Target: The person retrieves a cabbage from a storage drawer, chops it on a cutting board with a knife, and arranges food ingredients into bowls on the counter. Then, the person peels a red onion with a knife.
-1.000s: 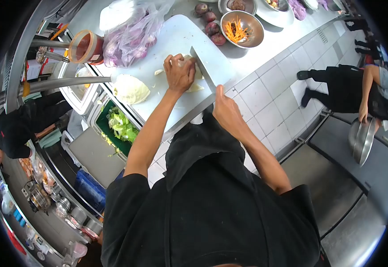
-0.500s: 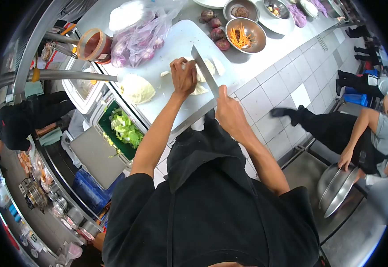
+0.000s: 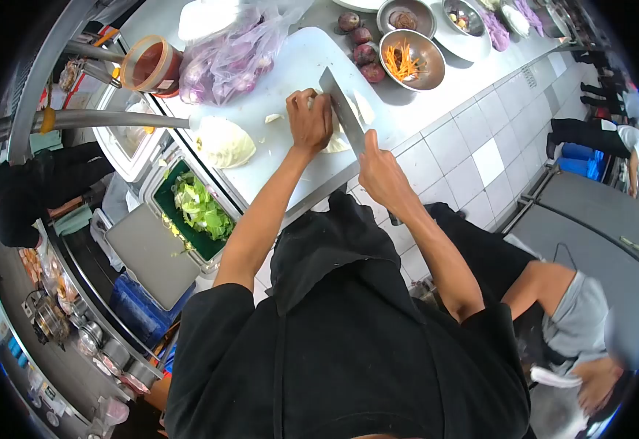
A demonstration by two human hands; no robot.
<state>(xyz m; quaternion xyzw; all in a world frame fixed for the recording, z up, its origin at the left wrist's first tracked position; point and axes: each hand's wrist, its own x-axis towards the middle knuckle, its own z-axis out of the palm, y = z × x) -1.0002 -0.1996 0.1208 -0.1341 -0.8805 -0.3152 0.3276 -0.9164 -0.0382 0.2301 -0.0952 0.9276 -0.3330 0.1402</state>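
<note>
My right hand [image 3: 382, 177] grips the handle of a broad kitchen knife [image 3: 344, 111], its blade pointing away from me over the white cutting board [image 3: 312, 55]. Curled fingers of my left hand [image 3: 311, 123] press on a pale piece of cabbage, mostly hidden beneath them, just left of the blade. Cut cabbage [image 3: 363, 108] lies at the blade's right side, and more pale cabbage shows under the knife. A larger chunk of cabbage [image 3: 223, 143] rests at the board's left edge, with small scraps between it and my left hand.
Behind the board lie a plastic bag of purple onions [image 3: 224, 69], a red-brown tub [image 3: 147, 64], beetroots [image 3: 364, 53] and a bowl of carrot strips [image 3: 412, 60]. A green bin [image 3: 164, 196] of leaves stands at left. A person [image 3: 554, 293] is close on my right.
The knife and both hands have shifted slightly, staying at the cabbage. On the right, the person in grey has come closer behind my right arm; the metal bowl they held is no longer visible.
</note>
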